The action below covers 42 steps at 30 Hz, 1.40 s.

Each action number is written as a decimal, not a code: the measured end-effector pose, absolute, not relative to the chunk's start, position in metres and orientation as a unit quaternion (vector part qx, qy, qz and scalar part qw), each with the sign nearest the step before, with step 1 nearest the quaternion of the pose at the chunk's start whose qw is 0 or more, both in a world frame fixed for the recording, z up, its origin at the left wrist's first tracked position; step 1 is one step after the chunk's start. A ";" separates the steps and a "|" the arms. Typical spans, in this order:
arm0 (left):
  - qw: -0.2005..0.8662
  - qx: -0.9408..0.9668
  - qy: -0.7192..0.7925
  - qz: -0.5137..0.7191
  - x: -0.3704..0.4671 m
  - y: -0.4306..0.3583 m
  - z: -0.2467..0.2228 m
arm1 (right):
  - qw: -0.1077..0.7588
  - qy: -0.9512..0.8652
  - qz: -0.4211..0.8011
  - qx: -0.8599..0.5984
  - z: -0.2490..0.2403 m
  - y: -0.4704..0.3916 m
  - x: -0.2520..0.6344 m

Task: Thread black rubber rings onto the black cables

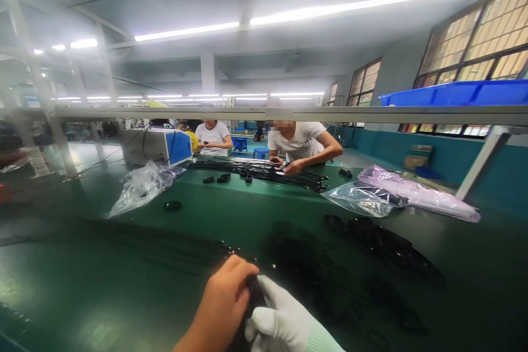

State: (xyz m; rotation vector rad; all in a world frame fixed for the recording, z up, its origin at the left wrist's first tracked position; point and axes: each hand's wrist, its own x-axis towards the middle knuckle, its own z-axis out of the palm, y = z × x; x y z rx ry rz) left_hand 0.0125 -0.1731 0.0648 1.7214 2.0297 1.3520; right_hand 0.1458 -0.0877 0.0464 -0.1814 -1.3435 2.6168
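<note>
Near the bottom centre, my bare left hand (225,300) and my white-gloved right hand (284,313) meet around a dark bundle of black cable (254,292). The fingers of both hands are closed on it, and its lower part is hidden between them. Long black cables (193,245) with small shiny ends lie on the green table (103,291) to the left, just beyond my left hand. A dark, blurred heap of coiled cables (305,253) spreads to the right of my gloved hand.
More black coils (388,242) lie at the right. Clear plastic bags (144,184) and a pink bag (421,192) rest farther back. Across the table, a person (299,146) handles a cable pile (264,171). A shelf rail (264,114) spans above, holding a blue tray (457,93).
</note>
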 end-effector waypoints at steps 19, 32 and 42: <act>-0.143 0.584 0.696 0.393 0.021 -0.168 0.026 | 0.040 -0.445 0.893 -0.047 0.055 -0.086 0.147; 0.384 0.374 0.643 0.547 0.021 -0.176 0.046 | 0.103 -0.501 0.851 -0.120 0.057 -0.093 0.144; 0.132 0.501 0.719 0.463 0.015 -0.184 0.067 | -0.004 -0.393 0.919 -0.028 0.055 -0.086 0.149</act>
